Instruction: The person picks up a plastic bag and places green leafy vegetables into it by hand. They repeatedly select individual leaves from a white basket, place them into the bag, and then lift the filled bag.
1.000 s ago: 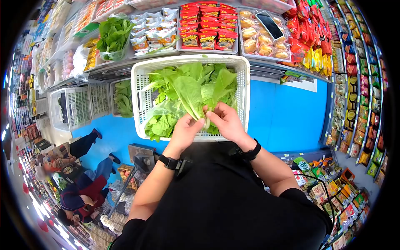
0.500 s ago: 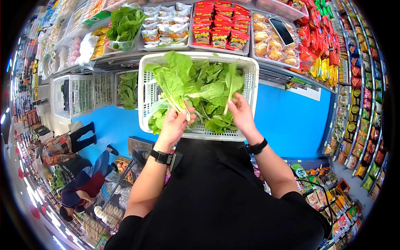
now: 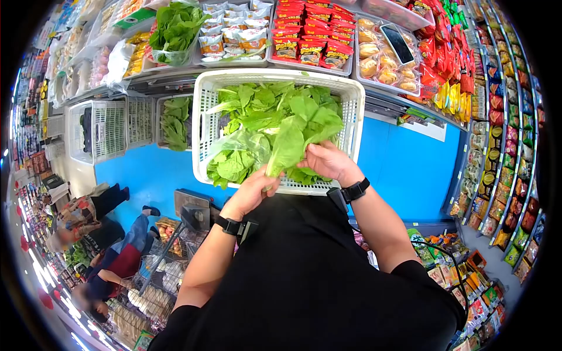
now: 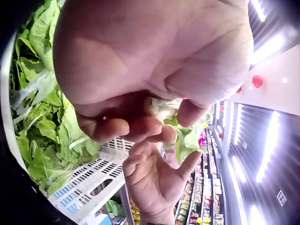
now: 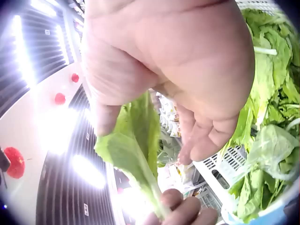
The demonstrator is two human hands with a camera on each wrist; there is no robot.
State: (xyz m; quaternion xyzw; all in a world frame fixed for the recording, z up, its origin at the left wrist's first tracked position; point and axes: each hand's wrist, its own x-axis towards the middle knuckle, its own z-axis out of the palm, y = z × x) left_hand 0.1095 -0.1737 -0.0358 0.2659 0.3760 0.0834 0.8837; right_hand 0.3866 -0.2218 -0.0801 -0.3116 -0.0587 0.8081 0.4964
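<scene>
In the head view my left hand (image 3: 256,190) is at the front rim of a white plastic basket (image 3: 197,140). It grips the pale stem end of a leafy green (image 3: 288,146), whose broad leaves point away from me over the basket. Close to those leaves is my right hand (image 3: 331,162); in the right wrist view its thumb (image 5: 108,119) stands apart from the fingers, beside the leaf. Loose leafy greens (image 3: 257,120) fill the basket, and a clear plastic bag (image 3: 243,142) with leaves lies at its left front.
Behind the basket a shelf carries red snack packets (image 3: 310,47), wrapped buns (image 3: 369,50) with a phone (image 3: 397,44) on top, and bagged greens (image 3: 175,29). More crates (image 3: 108,131) stand at left. Two people and a shopping cart (image 3: 155,263) are at lower left.
Both hands were together at the stems, then apart, each with greens. Now the left hand has come right and lower with its leafy green, and the right hand no longer pinches a leaf.
</scene>
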